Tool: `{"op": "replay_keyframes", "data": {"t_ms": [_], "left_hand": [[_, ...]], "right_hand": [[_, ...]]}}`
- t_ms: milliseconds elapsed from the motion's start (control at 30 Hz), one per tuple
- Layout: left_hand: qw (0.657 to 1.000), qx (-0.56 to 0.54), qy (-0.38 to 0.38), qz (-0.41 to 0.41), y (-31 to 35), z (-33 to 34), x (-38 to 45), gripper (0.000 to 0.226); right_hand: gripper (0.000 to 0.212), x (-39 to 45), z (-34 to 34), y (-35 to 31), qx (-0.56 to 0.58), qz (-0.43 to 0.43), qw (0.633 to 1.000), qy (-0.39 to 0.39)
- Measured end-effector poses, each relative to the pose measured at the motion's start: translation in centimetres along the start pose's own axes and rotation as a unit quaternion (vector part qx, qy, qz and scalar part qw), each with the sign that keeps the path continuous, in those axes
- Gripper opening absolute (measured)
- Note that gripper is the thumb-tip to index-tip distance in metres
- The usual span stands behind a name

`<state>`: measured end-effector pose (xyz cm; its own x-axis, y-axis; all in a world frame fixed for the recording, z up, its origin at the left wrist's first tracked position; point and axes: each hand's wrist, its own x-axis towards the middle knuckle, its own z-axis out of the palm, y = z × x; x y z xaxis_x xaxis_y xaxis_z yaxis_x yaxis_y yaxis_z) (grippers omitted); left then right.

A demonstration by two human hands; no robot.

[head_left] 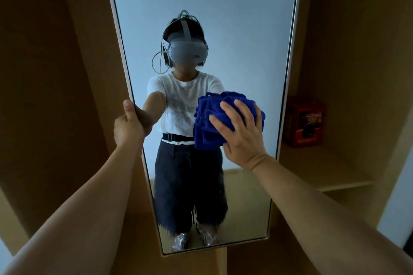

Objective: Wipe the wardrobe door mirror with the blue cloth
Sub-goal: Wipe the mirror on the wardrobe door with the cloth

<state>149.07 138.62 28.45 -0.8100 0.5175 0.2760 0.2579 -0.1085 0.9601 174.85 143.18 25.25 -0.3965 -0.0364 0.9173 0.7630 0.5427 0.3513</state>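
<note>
Mirror [223, 18] wiping looks to be under way, judging by how both hands meet the glass. Nearest the camera, two bare forearms reach forward from the lower corners of the view. The left hand [129, 125] grips the mirror's pale left edge about halfway up, thumb lying along the front of the frame and the other fingers curled round behind it, so it seems to steady the wardrobe door. The right hand [242, 134] presses the blue cloth [210, 123] against the glass right of centre, at roughly the same height as the left hand. Its fingers [230, 110] are spread wide and fairly straight over the bunched cloth, palm flat behind it; whether the thumb tucks under the cloth I cannot tell. The cloth is crumpled into a loose wad, not folded flat.

Most of the glass above and below the cloth probably remains to be covered. The next move likely calls for even pressure through the open palm while sweeping across or along the pane, with the left hand holding the door firm so it does not swing.

Farther back, to the right of the door, a red box [305, 121] sits on a wooden shelf [324, 167] inside the wardrobe.
</note>
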Motion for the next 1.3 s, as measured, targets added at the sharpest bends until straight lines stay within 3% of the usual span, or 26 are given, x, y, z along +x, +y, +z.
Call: {"op": "replay_keyframes", "data": {"t_ms": [200, 367, 600, 700, 833, 967, 1100, 1200, 1300], "left_hand": [[1.000, -0.015, -0.010, -0.005, -1.2, 0.1, -1.0, 0.052], [1.000, 0.001, -0.012, -0.007, -2.4, 0.1, -1.7, 0.066], [1.000, 0.006, -0.012, 0.004, -2.5, -0.2, -1.5, 0.058], [1.000, 0.004, 0.001, 0.007, -2.8, -0.2, -1.9, 0.053], [1.000, 0.012, 0.018, 0.022, -2.8, 0.1, -2.2, 0.061], [1.000, 0.014, 0.011, 0.014, -3.0, 0.1, -1.9, 0.053], [1.000, 0.006, 0.007, 0.005, -3.2, 0.1, -1.7, 0.059], [1.000, 0.003, 0.007, 0.001, -3.3, 0.1, -1.7, 0.062], [1.000, 0.004, 0.010, -0.007, -3.1, 0.2, -1.8, 0.068]], "right_hand": [[0.071, -6.9, 1.0, -2.7, -0.017, -0.031, 0.997, -0.069], [0.067, -6.0, 0.2, -1.3, -0.022, -0.057, 0.995, -0.078], [0.066, 0.2, -1.2, 4.3, -0.024, 0.107, 0.993, -0.035], [0.062, -0.3, -1.0, 3.6, -0.017, 0.172, 0.985, -0.019], [0.059, -3.2, 0.1, 0.8, 0.000, 0.279, 0.960, -0.007], [0.071, -9.3, 0.3, -0.6, 0.000, 0.315, 0.947, -0.066], [0.076, -12.7, -0.1, -0.3, -0.002, 0.309, 0.942, -0.131], [0.073, -11.4, -0.8, 0.6, 0.013, 0.304, 0.943, -0.135], [0.064, -7.9, -1.2, 1.5, 0.028, 0.320, 0.943, -0.091]]}}
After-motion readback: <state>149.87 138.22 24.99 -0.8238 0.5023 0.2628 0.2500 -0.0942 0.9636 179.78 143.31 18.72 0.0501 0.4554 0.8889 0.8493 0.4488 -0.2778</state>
